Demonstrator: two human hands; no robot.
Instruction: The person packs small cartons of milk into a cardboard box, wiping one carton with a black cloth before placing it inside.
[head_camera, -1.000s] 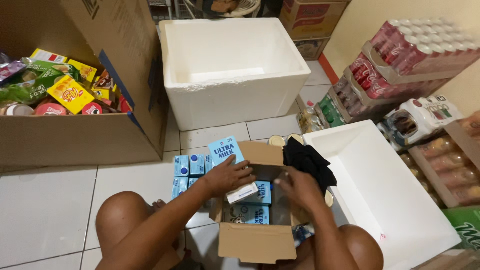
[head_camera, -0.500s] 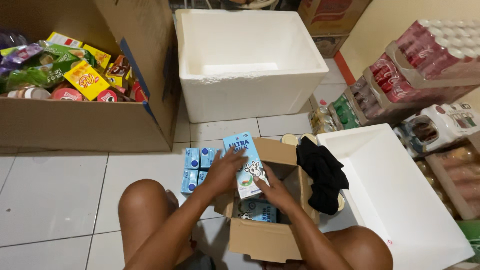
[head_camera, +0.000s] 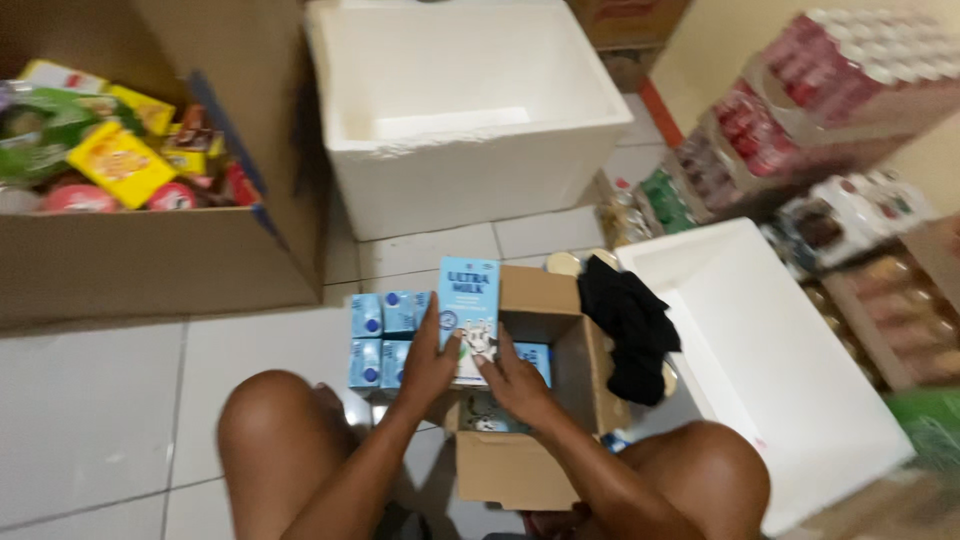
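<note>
Holding a tall blue-and-white drink carton (head_camera: 470, 315) upright above the open brown cardboard box (head_camera: 545, 400), left hand (head_camera: 428, 362) and right hand (head_camera: 517, 378) pinch its lower sides; this low grip could let it tip onto the small blue cartons (head_camera: 388, 335) beside.

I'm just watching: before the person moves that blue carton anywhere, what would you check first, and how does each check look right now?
1. Grip: left hand and right hand both on the blue carton: ok.
2. Carton upright, clear above the small cardboard box: ok.
3. Row of blue cartons on the floor standing tidy beside the box: ok.
4. Black cloth draped over the box's right flap, apart from the carton: ok.
5. White foam box open: ok.
6. How many cartons remain in the small box: cannot tell, hands hide most.
</note>
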